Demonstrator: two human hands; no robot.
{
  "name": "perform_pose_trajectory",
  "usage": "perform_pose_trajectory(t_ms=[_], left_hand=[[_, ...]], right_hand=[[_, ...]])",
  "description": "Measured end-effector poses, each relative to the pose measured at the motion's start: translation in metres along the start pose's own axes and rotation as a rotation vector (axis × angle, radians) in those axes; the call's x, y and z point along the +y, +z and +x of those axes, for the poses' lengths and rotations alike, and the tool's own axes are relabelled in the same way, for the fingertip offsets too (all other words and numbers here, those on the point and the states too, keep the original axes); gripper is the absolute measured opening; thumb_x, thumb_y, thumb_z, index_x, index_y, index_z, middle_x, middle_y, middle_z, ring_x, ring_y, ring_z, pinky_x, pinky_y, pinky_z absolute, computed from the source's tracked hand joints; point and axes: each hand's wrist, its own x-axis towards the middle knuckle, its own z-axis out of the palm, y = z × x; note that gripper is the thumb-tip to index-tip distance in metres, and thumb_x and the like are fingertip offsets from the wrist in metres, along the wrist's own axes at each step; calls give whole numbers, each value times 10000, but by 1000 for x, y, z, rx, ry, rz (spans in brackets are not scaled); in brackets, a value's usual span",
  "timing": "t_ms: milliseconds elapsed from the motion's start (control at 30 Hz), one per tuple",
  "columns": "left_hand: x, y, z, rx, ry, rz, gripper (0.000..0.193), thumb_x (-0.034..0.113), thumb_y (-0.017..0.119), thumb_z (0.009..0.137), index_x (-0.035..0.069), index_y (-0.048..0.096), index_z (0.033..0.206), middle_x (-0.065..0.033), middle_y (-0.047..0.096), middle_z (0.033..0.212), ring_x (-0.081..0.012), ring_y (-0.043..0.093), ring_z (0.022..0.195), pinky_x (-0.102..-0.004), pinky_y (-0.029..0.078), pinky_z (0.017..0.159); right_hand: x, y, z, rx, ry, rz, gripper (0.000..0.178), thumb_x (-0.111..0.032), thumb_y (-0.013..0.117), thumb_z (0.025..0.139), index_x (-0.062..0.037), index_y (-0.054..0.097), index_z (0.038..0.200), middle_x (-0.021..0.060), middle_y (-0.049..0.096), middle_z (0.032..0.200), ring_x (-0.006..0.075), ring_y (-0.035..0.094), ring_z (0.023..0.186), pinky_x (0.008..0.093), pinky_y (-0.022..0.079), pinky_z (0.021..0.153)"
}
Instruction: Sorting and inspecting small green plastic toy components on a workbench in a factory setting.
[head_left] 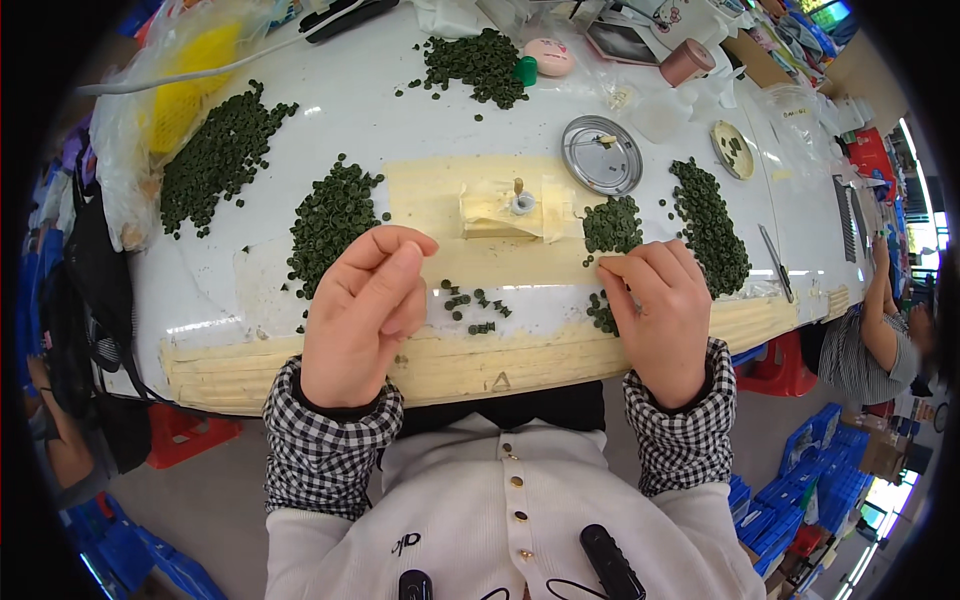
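Observation:
My left hand point(362, 315) hovers over the near part of the table with thumb and curled fingers together; anything between them is too small to make out. Beside it lies a heap of small dark green round parts point(330, 215). My right hand point(665, 315) is closed in a pinch, its fingertips by a small pile of flat green pieces point(612, 225); whatever it pinches cannot be made out. Between my hands lie several loose green spool-like parts point(480, 327). Beyond them, a tape-wrapped block point(490, 215) carries a small upright pin point(519, 187) and a pale ring-shaped piece point(523, 204).
More green heaps lie at the far left point(220, 160), back point(475, 65) and right point(710, 230). A round metal tin point(601, 155), a cream lid point(733, 150) and tweezers point(776, 262) rest toward the right. Yellowish tape point(480, 365) covers the table's front edge. Another person point(868, 345) sits at right.

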Motion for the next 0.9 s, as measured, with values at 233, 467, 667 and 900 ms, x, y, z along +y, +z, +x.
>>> perform_pose_trajectory(t_ms=[233, 467, 667, 900], left_hand=[[-5, -9, 4, -19, -88, -527, 234, 6, 439, 987, -15, 509, 1209, -132, 543, 1123, -109, 483, 850, -203, 429, 675], [5, 2, 0, 62, -192, -436, 271, 140, 406, 1041, -31, 531, 1210, -121, 646, 963, -92, 538, 682, -187, 454, 576], [-7, -5, 0, -229, -127, -357, 358, 227, 405, 1055, -56, 557, 1211, -4, 524, 772, -50, 401, 610, -188, 332, 553], [-8, 1, 0, -195, -132, -217, 287, 163, 494, 1019, -42, 576, 1202, -26, 594, 890, -47, 411, 642, -190, 358, 594]], right_hand=[[2, -1, 1, -51, 56, 74, 106, -20, 709, 744, -21, 628, 813, 80, 589, 789, 267, 548, 759, 359, 460, 669], [-17, -5, 3, 33, 149, 390, 128, 52, 704, 752, -3, 625, 837, 102, 630, 778, 236, 615, 694, 313, 499, 621], [-39, -5, 9, 36, 20, 547, 177, 62, 723, 759, 2, 685, 921, 110, 667, 816, 223, 644, 687, 292, 508, 613], [-50, 1, 13, -70, 79, 836, 154, 74, 678, 814, 19, 687, 957, 120, 699, 882, 204, 678, 799, 277, 523, 698]])
